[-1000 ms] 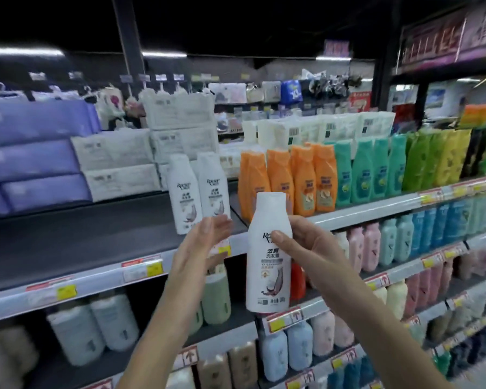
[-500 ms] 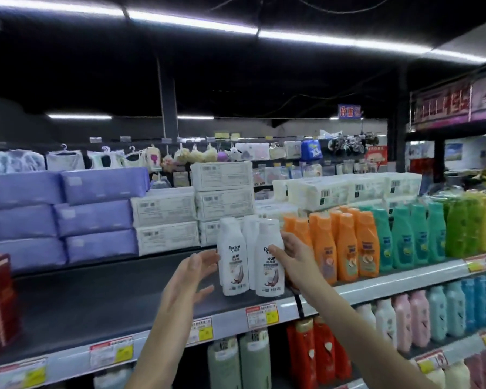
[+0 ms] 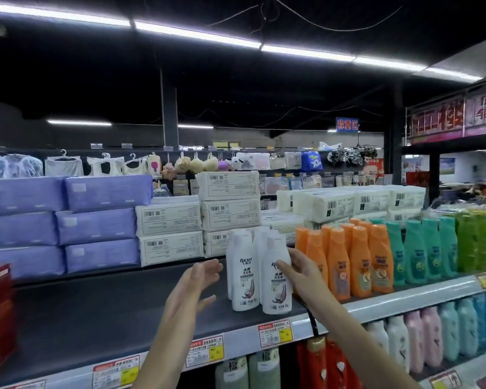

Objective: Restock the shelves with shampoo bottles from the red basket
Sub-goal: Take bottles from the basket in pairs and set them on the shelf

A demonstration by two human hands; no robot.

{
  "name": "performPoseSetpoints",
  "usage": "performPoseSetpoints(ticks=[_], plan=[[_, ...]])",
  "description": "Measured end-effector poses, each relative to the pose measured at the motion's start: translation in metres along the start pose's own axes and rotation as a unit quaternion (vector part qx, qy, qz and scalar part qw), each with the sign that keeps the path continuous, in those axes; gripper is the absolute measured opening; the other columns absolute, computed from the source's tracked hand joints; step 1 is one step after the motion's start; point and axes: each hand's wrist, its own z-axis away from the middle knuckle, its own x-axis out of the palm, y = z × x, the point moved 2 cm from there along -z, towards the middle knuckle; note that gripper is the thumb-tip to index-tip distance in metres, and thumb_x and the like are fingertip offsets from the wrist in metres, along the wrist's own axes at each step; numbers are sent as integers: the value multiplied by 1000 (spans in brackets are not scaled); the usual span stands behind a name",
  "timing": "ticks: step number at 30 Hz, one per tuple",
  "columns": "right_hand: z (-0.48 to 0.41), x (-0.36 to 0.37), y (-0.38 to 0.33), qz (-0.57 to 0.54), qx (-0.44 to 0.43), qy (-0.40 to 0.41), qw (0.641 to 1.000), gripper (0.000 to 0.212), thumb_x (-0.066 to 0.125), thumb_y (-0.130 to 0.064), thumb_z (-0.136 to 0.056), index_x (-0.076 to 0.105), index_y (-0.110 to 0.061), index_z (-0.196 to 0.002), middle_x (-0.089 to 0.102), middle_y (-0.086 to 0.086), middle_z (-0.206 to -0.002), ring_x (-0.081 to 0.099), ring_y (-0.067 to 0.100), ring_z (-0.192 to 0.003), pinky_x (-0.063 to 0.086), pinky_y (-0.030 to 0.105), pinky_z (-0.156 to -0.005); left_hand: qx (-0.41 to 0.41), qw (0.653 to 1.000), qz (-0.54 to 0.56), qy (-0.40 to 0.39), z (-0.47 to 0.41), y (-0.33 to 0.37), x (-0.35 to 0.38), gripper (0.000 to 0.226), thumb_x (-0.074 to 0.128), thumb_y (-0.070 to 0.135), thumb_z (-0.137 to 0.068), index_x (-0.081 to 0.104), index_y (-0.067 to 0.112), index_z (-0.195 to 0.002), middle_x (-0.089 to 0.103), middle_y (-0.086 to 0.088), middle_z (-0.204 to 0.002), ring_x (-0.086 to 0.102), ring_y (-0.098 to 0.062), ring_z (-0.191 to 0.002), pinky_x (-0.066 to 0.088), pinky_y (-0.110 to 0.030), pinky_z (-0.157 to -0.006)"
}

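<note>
Right hand (image 3: 302,273) grips the front white shampoo bottle (image 3: 275,293), thumb across its label; the bottle stands upright on the dark shelf (image 3: 96,313). Left hand (image 3: 192,287), open with fingers straight, hovers just left of a second white bottle (image 3: 242,279). Orange bottles (image 3: 357,262) stand just right of the right hand; purple packs (image 3: 96,226) lie stacked beyond the left hand.

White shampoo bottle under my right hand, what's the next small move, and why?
Probably release the right hand and draw it back: the white shampoo bottle appears to stand upright on the dark shelf, beside a matching white bottle.
</note>
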Motion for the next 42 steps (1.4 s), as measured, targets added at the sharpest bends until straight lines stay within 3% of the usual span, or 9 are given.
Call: performPoseSetpoints(ticks=[6, 17, 23, 26, 28, 30, 33, 38, 42], plan=[[-2, 0, -1, 20, 2, -8, 1000, 31, 62, -16, -97, 59, -19, -127, 72, -2, -111, 71, 5, -92, 57, 21, -69, -15, 1000, -2, -21, 0, -1, 10, 60, 45, 68, -79, 69, 28, -116, 73, 14, -117, 65, -3, -115, 50, -39, -100], [7, -3, -6, 109, -53, 40, 992, 34, 66, -16, -94, 54, -28, -124, 65, -12, -108, 66, 6, -100, 58, 35, -88, 8, 999, -18, -33, -2, 7, 22, 59, 47, 75, -85, 68, 30, -117, 72, 16, -119, 64, -1, -116, 49, -43, -105], [44, -18, -41, 93, -87, 97, 987, 37, 44, -57, -97, 49, -38, -128, 57, -31, -110, 51, -25, -103, 42, 1, -82, 26, 998, -14, -50, -4, 12, 26, 88, 46, 93, -64, 67, 29, -121, 71, 12, -123, 64, -2, -118, 49, -38, -102], [60, -32, -45, 79, -75, 91, 990, 65, 29, -85, -84, 51, -45, -129, 59, -26, -125, 53, -1, -123, 40, 28, -106, 31, 998, -15, -55, -3, 15, 33, 88, 44, 92, -67, 66, 28, -123, 70, 11, -124, 63, -3, -118, 49, -37, -102], [64, -43, -46, 32, -43, 83, 995, 79, 31, -98, -66, 54, -48, -122, 61, -23, -124, 54, 8, -127, 42, 33, -102, 27, 998, -10, -55, 0, 15, 40, 96, 47, 98, -58, 66, 29, -122, 70, 12, -124, 63, -3, -119, 49, -37, -101], [70, -53, -54, -36, -11, 77, 996, 111, 41, -105, -39, 54, -38, -127, 60, -14, -127, 51, 15, -131, 45, 29, -94, 23, 998, -6, -58, 3, 14, 49, 103, 48, 101, -51, 65, 29, -122, 69, 12, -125, 63, -3, -119, 48, -37, -103], [87, -70, -65, -98, 23, 82, 992, 167, 50, -102, -2, 43, -16, -144, 51, 6, -144, 48, 21, -132, 41, 39, -106, 22, 997, -2, -80, 11, 15, 67, 106, 49, 102, -48, 63, 31, -126, 68, 14, -128, 62, -1, -119, 46, -40, -107], [141, -106, -53, -69, -4, 91, 993, 139, 42, -107, -31, 41, -28, -146, 52, -4, -147, 51, 7, -132, 40, 40, -112, 19, 997, 15, -76, 28, 13, 93, 120, 51, 103, -41, 57, 27, -134, 67, 16, -129, 61, -1, -121, 43, -43, -111], [166, -138, -52, -56, 31, 97, 993, 155, 43, -106, -18, 39, -22, -148, 50, -2, -148, 47, 13, -137, 36, 43, -114, 0, 996, 33, -87, 41, 4, 117, 118, 53, 102, -38, 60, 27, -129, 66, 12, -130, 60, -2, -123, 42, -45, -112]])
